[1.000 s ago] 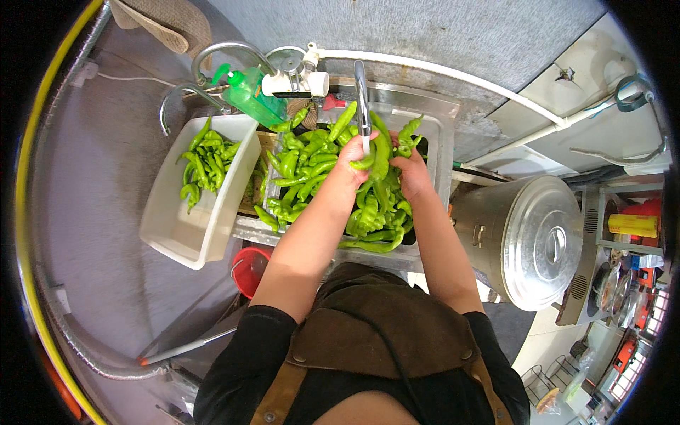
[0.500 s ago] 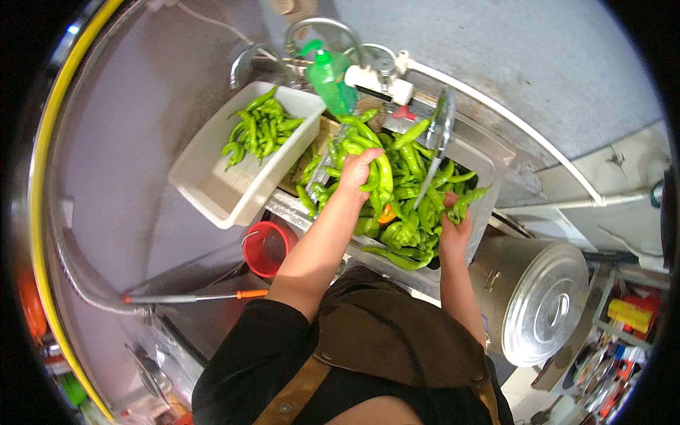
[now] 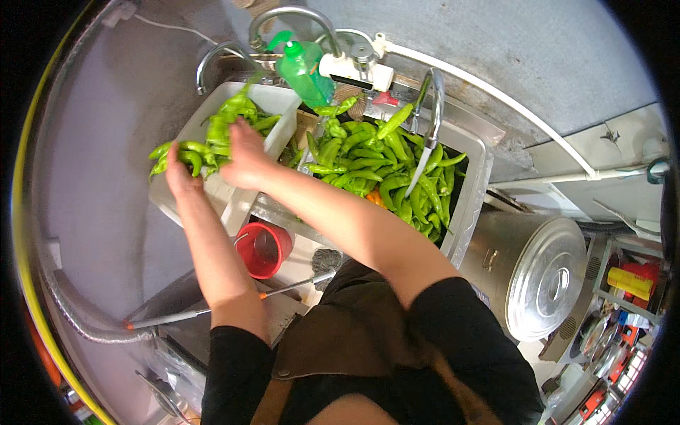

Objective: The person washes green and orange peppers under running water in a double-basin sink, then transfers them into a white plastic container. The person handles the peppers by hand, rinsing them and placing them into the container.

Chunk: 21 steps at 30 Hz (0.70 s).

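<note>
Both my hands are over the white plastic tub [image 3: 285, 134] on the left. My left hand [image 3: 183, 174] is closed round green peppers [image 3: 195, 150] at the tub's left side. Beside it, my right hand [image 3: 248, 157] grips more of the peppers, blurred by motion; some of its fingers are hidden. More green peppers lie in the tub behind my hands. To the right, the sink [image 3: 476, 170] holds a big heap of green peppers [image 3: 361, 152], with an orange one [image 3: 375, 197] among them. Water runs from the chrome faucet [image 3: 433, 106] onto the heap.
A green pump bottle [image 3: 304, 74] stands behind the sink near two more faucets. Below the tub is a red bucket [image 3: 263, 249], with a long-handled mop [image 3: 326, 276] close by. A large lidded metal pot [image 3: 545, 280] stands at the right, near cluttered shelves.
Both hands have moved left from the sink to above the tub, carrying green peppers. The sink's heap is lower, and my right arm now reaches across in front of the sink.
</note>
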Motion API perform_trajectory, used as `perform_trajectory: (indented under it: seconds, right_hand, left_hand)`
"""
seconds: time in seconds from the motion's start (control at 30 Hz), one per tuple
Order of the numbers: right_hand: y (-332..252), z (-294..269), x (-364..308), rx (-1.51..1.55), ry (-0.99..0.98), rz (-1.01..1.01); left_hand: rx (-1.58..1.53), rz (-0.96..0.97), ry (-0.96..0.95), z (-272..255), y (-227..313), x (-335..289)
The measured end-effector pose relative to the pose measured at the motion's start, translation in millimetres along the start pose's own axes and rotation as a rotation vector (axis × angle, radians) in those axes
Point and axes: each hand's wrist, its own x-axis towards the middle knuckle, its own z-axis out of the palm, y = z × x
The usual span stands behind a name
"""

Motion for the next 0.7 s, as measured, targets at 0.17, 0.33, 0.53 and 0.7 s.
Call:
perform_trajectory:
  seconds: [0.17, 0.33, 0.53, 0.7]
  right_hand:
    - [7, 13, -31, -0.16, -0.13, -0.118]
    - [102, -36, -151, 0.005, -0.033, -0.1]
    - [172, -122, -272, -0.113, 0.293, 0.238]
    - [177, -140, -313, -0.099, 0.512, 0.451]
  left_hand:
    - [0.289, 0.18, 0.137, -32, -27, -12]
    - [1.004, 0.72, -0.098, -22, -133, -96]
    - [1.69, 0.68, -1.276, 80, -193, -171]
    - [1.611, 0.575, -1.386, 117, -254, -147]
